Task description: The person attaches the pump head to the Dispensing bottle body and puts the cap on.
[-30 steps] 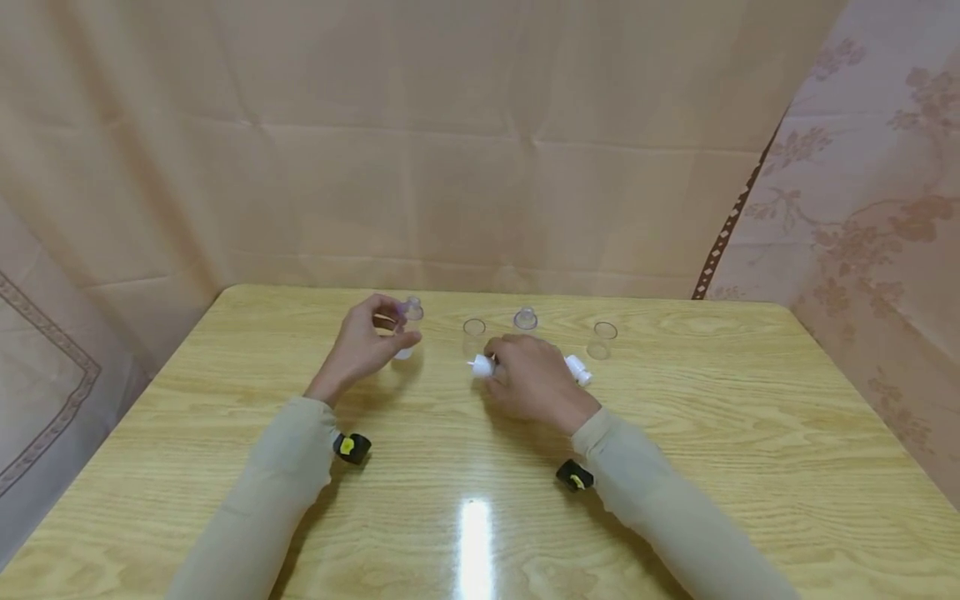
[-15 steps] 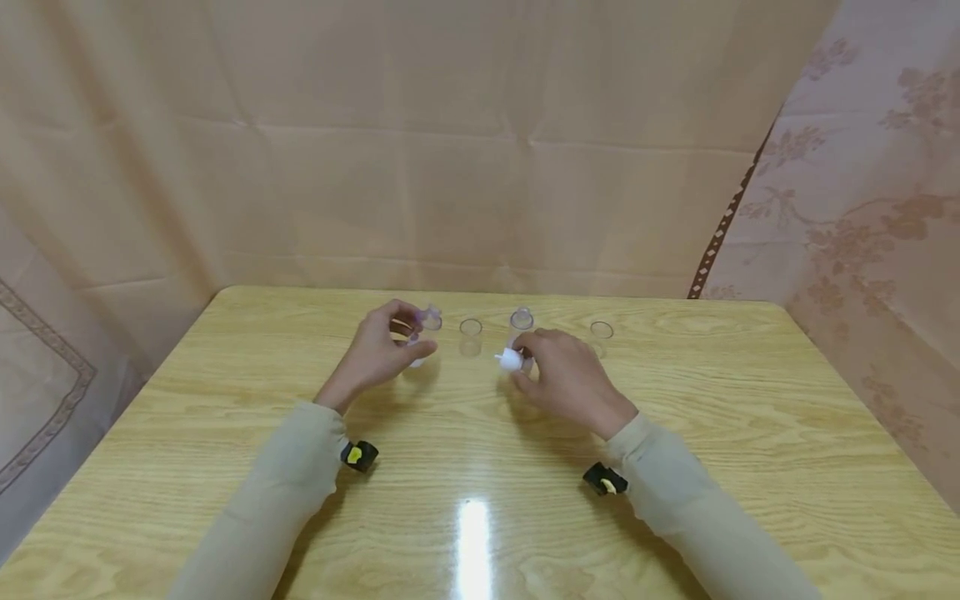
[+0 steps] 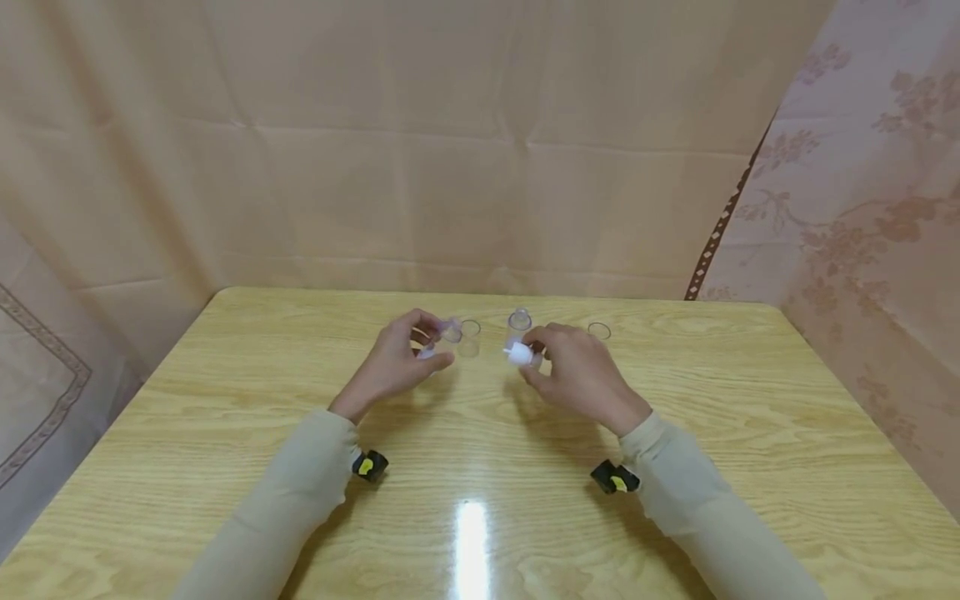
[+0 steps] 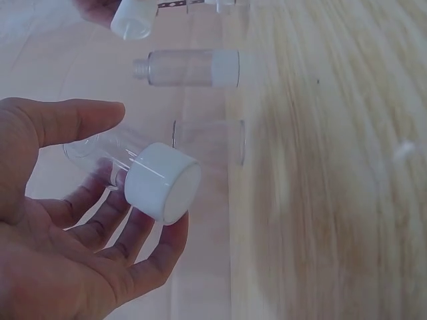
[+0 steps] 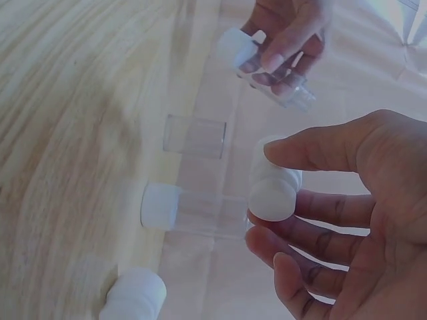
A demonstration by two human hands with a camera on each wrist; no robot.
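My left hand (image 3: 393, 358) holds a clear plastic bottle (image 4: 163, 183) with a white base, tilted above the table, thumb on one side and fingers on the other. The bottle's clear neck points away from me in the head view. My right hand (image 3: 581, 371) pinches a white pump top (image 5: 273, 193) between thumb and fingers, its small nozzle pointing left. Just behind that pump top stands a second clear bottle (image 4: 180, 69) with a white base and bare threaded neck. A clear cylindrical cap (image 5: 195, 137) stands upright between the two bottles, close to my left fingers.
Another clear cap (image 3: 599, 324) stands beyond my right hand, partly hidden by it. A second white pump top (image 5: 137, 297) lies on the wooden table (image 3: 472, 450) near it. A beige cloth (image 3: 450, 167) hangs behind the table's far edge.
Both hands have shifted right, the left one carrying the bottle toward the clear cap. The right hand has brought its pump top in front of the standing bottle and now hides the lying pump top.
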